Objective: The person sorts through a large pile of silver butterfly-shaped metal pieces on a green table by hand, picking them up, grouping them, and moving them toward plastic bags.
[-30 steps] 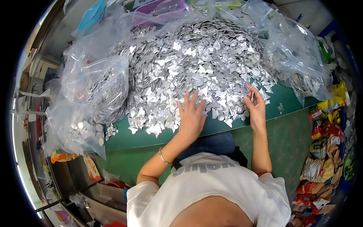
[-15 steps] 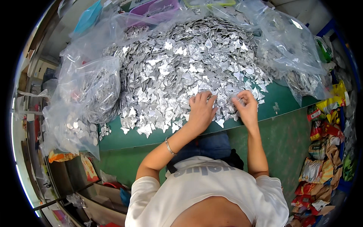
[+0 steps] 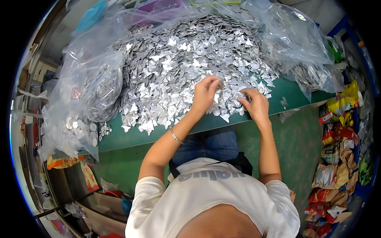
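Note:
A large heap of small flat silver foil pieces covers most of the green table. My left hand rests on the near edge of the heap, fingers curled around a few silver pieces. My right hand lies just to its right on the heap's edge, fingers bent and pinching some pieces as well. A thin bracelet sits on my left wrist. The two hands are about a hand's width apart.
Clear plastic bags of silver pieces lie at the left and at the back right. Round silver discs fill a bag at the table's left end. Colourful snack packets pile up on the floor at the right.
Both hands have drawn closer together and pulled back toward me at the heap's near edge. Their fingers have gone from spread flat to curled on pieces.

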A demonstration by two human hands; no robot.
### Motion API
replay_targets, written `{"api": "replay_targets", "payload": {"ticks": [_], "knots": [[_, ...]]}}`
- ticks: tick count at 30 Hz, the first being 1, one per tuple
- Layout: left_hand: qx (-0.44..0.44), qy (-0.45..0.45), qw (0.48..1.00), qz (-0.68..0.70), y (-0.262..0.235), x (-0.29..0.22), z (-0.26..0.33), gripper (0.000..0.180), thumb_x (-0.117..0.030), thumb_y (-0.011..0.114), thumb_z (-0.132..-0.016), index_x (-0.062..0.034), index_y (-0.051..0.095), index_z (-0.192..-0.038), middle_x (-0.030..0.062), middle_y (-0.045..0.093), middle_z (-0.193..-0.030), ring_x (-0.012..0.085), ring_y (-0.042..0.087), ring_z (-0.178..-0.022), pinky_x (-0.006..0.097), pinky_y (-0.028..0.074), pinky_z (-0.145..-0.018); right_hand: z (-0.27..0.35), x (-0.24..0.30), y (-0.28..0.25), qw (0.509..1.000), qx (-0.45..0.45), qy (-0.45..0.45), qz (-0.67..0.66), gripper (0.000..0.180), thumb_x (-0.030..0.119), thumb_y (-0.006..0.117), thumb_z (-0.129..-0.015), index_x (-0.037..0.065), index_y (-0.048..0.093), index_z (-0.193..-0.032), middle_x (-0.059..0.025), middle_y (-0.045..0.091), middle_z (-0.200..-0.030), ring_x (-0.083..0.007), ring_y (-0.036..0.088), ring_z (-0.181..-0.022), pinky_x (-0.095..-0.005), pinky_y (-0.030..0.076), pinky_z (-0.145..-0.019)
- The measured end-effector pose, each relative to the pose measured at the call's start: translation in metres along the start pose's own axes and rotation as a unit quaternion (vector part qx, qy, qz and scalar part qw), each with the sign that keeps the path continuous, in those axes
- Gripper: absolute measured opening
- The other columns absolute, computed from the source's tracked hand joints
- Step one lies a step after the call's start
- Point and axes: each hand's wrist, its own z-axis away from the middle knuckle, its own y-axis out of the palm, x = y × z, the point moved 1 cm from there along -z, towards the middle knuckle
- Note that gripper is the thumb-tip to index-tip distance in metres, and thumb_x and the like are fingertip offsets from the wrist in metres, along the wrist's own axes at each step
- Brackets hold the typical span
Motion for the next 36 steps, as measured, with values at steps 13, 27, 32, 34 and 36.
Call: {"api": "replay_targets", "payload": {"ticks": [13,27,32,34,36], "knots": [[0.004,-0.379,0.801,0.463,-0.034,-0.027,0.078,0.024,-0.027,0.05,-0.092,-0.0058,0.051,-0.08,-0.0053,0.03,-0.057,0.0048,0.026,-0.047,0.019,0.022,-0.042,-0.015,-0.01,0.011,0.973,0.111,0.075,-0.188,0.023,0.013,0.07,-0.07,0.003,0.057,-0.086,-0.0053,0.057,-0.067,-0.0143,0.05,-0.058,-0.0276,0.041,-0.061],[0.102,0.058,0.886,-0.45,0.028,-0.012,0.008,0.029,-0.022,0.071,-0.07,0.0,0.061,-0.086,0.017,0.059,-0.08,0.0332,0.062,-0.067,0.041,0.049,-0.056,0.013,-0.047,0.004,0.416,-0.009,0.255,-0.873,0.023,0.013,0.05,-0.09,0.005,0.049,-0.112,-0.0099,0.055,-0.096,-0.0164,0.048,-0.072,-0.0218,0.039,-0.048],[0.108,0.092,0.855,-0.498,0.032,0.001,0.009,0.017,-0.016,0.055,-0.076,0.0,0.059,-0.073,0.0172,0.058,-0.076,0.0335,0.061,-0.061,0.041,0.05,-0.056,0.022,-0.047,-0.017,0.644,-0.023,0.266,-0.717,0.043,0.002,0.047,-0.088,0.008,0.038,-0.129,-0.0064,0.052,-0.096,-0.0117,0.045,-0.062,-0.0194,0.035,-0.045],[0.062,0.093,0.887,-0.448,0.025,0.004,0.005,0.016,-0.015,0.055,-0.075,0.0009,0.059,-0.072,0.0183,0.059,-0.075,0.0346,0.061,-0.061,0.042,0.049,-0.057,0.021,-0.039,-0.022,0.692,-0.08,0.242,-0.675,0.038,0.007,0.048,-0.09,0.007,0.039,-0.127,-0.006,0.051,-0.091,-0.0112,0.043,-0.061,-0.0196,0.033,-0.043],[-0.02,0.093,0.932,-0.35,0.021,0.017,0.0,0.017,-0.012,0.054,-0.077,0.0026,0.057,-0.07,0.0139,0.059,-0.07,0.0311,0.059,-0.058,0.04,0.047,-0.055,0.023,-0.045,-0.02,0.656,-0.103,0.211,-0.717,0.025,0.018,0.047,-0.093,0.005,0.049,-0.114,-0.0027,0.046,-0.075,-0.01,0.04,-0.058,-0.0203,0.031,-0.042]]}}
